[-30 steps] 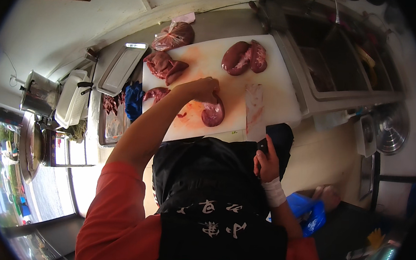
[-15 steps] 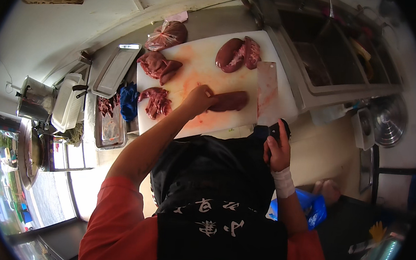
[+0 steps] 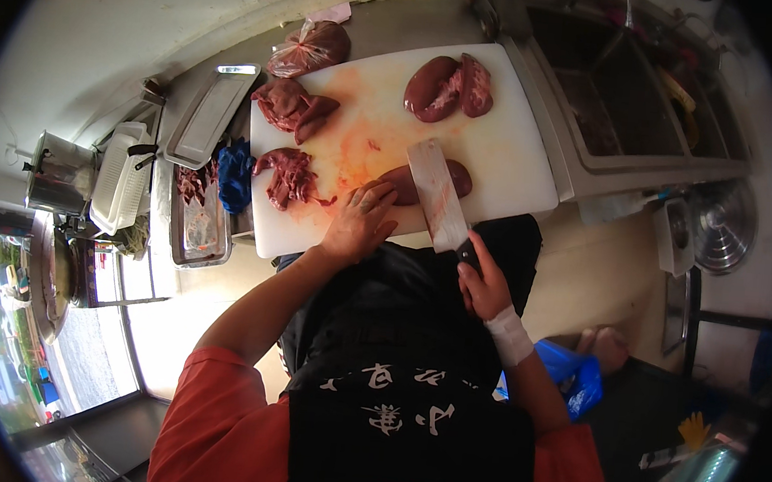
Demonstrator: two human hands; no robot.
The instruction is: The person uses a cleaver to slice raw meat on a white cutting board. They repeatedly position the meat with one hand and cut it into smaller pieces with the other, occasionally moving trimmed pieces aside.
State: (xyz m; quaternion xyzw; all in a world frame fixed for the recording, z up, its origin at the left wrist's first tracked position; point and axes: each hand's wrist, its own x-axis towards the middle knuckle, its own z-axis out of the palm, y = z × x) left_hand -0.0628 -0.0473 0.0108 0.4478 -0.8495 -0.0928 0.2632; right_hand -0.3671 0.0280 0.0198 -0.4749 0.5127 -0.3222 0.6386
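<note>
A smooth, dark red piece of liver point(image 3: 459, 180) lies crosswise near the front of the white cutting board point(image 3: 511, 151). Over its left end, my left hand point(image 3: 360, 219) holds it with fingers together, their tips on the meat. My right hand point(image 3: 484, 283) grips a cleaver point(image 3: 439, 195) by its black handle. The broad, red-smeared blade lies across the middle of the liver, just right of my left fingers; its cutting edge is hard to make out. At the board's left are a torn heap of red meat point(image 3: 287, 177) and a larger folded piece point(image 3: 292, 107).
More dark red pieces point(image 3: 448, 87) lie at the board's far right. Bagged meat point(image 3: 315, 47) sits beyond the far left corner. Metal trays point(image 3: 209, 123) and a blue cloth-like bundle point(image 3: 234, 175) stand left. A steel sink point(image 3: 628, 160) adjoins the right side.
My right hand has brought the cleaver leftward from the board's right edge onto the liver. My left hand has shifted nearer to me, its fingers now lying over the liver's left end.
</note>
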